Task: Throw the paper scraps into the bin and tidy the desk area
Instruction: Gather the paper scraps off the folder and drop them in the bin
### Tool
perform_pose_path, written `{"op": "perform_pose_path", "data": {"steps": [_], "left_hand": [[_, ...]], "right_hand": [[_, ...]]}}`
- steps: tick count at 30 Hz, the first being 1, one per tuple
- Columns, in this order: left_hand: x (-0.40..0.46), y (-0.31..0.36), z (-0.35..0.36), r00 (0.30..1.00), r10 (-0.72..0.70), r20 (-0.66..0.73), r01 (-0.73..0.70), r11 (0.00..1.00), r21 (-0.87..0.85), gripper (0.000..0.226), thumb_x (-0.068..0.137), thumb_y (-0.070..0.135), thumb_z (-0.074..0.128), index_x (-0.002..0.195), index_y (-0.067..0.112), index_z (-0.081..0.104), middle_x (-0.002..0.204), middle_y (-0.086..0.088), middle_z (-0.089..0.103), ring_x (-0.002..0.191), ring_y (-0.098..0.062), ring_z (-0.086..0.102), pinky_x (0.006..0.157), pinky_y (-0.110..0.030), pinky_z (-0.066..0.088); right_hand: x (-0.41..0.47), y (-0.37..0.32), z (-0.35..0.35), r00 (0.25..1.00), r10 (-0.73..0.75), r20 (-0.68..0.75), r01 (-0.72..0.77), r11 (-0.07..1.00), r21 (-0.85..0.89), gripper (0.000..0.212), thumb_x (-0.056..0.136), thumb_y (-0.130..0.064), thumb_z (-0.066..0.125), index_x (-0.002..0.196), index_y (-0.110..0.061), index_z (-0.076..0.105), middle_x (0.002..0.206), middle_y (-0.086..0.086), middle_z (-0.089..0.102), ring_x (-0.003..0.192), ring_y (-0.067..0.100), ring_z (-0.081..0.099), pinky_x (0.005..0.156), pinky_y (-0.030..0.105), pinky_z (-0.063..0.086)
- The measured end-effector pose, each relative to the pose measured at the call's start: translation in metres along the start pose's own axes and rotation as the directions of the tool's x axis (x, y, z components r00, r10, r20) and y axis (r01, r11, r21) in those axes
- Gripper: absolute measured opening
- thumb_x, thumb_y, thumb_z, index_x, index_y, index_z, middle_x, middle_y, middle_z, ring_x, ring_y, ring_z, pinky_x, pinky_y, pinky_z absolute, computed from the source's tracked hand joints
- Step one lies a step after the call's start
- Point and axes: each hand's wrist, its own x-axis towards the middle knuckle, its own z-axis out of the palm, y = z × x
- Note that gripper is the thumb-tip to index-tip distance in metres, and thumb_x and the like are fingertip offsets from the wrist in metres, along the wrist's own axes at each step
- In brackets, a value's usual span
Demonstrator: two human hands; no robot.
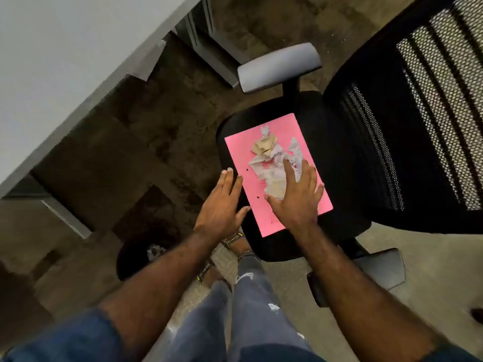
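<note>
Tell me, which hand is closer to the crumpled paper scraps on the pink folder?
The right hand. It lies flat on the paper scraps, touching them. The left hand is open beside the pink folder, at its left edge, off the scraps.

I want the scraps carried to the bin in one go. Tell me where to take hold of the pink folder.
Grip the pink folder by its two long edges, one hand from each side, and keep it level. It lies flat on the chair seat with the loose paper scraps piled along its middle, so the edges are free and tilting would likely spill them.
</note>
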Motion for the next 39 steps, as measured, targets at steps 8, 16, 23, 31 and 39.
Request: {"op": "perform_pose_path", "data": {"steps": [8,16,23,31,39], "left_hand": [[0.033,0.029,0.021,0.989,0.101,0.107,-0.098,0.995,-0.033,0.093,0.1,0.045,0.066,0.167,0.014,0.01,0.174,-0.015,0.014,0.161,-0.032,0.019,0.129,-0.041,0.025],[0.065,0.034,0.062,0.989,0.055,0.14,-0.036,0.991,-0.132,0.108,0.09,0.027,0.078,0.166,0.03,0.002,0.161,-0.009,0.034,0.129,-0.033,0.057,0.094,-0.05,0.06],[0.074,0.032,0.077,0.997,0.071,0.04,-0.058,0.96,-0.275,0.091,0.098,0.029,0.068,0.167,0.024,0.009,0.138,-0.013,0.052,0.118,-0.032,0.057,0.091,-0.053,0.057],[0.074,0.035,0.067,0.999,0.043,-0.006,-0.042,0.936,-0.35,0.052,0.097,0.011,0.065,0.147,0.011,0.05,0.134,-0.011,0.06,0.118,-0.031,0.063,0.097,-0.043,0.056],[0.065,0.032,0.061,0.993,0.062,-0.098,-0.097,0.908,-0.408,0.033,0.098,0.012,0.062,0.13,0.008,0.061,0.118,-0.01,0.065,0.107,-0.027,0.063,0.088,-0.038,0.054]], "right_hand": [[0.021,0.025,0.011,0.987,0.034,0.155,-0.056,0.988,0.144,0.102,0.077,-0.046,0.084,0.156,-0.04,0.021,0.169,0.009,0.013,0.154,0.034,0.021,0.113,0.068,0.035],[0.032,0.029,0.03,0.983,-0.011,0.181,-0.019,0.987,0.162,0.107,0.079,-0.029,0.086,0.16,-0.041,0.017,0.164,0.008,0.016,0.139,0.035,0.043,0.092,0.049,0.055],[0.03,0.028,0.043,0.992,-0.004,0.126,-0.021,0.979,0.202,0.084,0.081,-0.032,0.083,0.15,-0.037,0.035,0.148,0.005,0.031,0.119,0.03,0.058,0.084,0.044,0.06],[0.03,0.022,0.032,0.995,0.026,0.091,-0.053,0.95,0.308,0.046,0.085,-0.02,0.08,0.127,-0.019,0.062,0.142,0.003,0.04,0.105,0.018,0.062,0.083,0.022,0.049],[0.022,0.018,0.01,0.993,0.096,0.068,-0.116,0.899,0.423,0.043,0.082,-0.015,0.079,0.123,-0.012,0.067,0.122,0.003,0.053,0.099,0.011,0.054,0.081,0.022,0.045]]}}
